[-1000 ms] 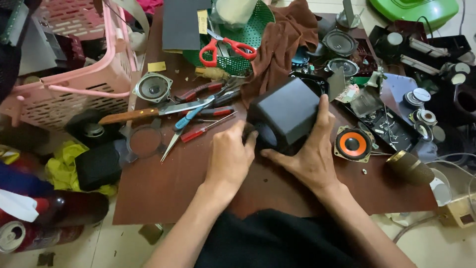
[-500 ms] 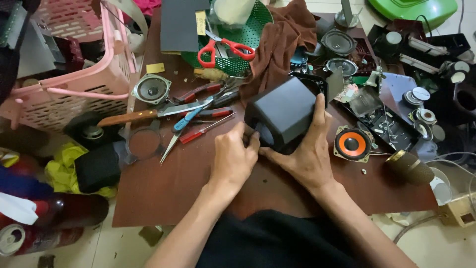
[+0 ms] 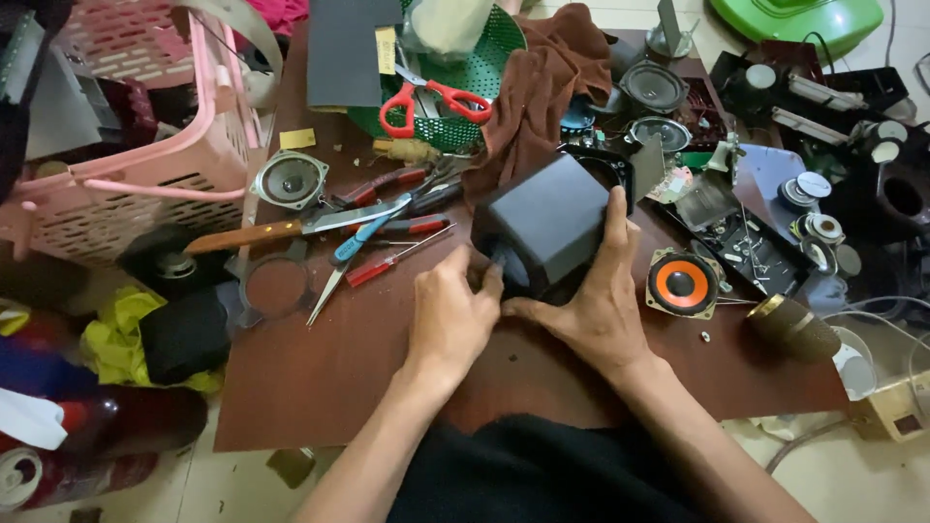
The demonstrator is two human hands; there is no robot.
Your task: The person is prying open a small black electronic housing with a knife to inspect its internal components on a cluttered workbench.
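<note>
Between both hands (image 3: 528, 315), dark speaker box (image 3: 550, 218)

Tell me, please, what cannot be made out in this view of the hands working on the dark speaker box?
- Head view: the near face of the dark speaker box is covered by the left hand and its fingers.
- The box's right side lies behind the right hand.
- The pink basket is cut off by the left and top edges.
- The green perforated bowl is partly hidden under the red scissors.

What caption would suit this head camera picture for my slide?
Both hands, left hand and right hand, hold a dark speaker box on a cluttered brown table.
</note>
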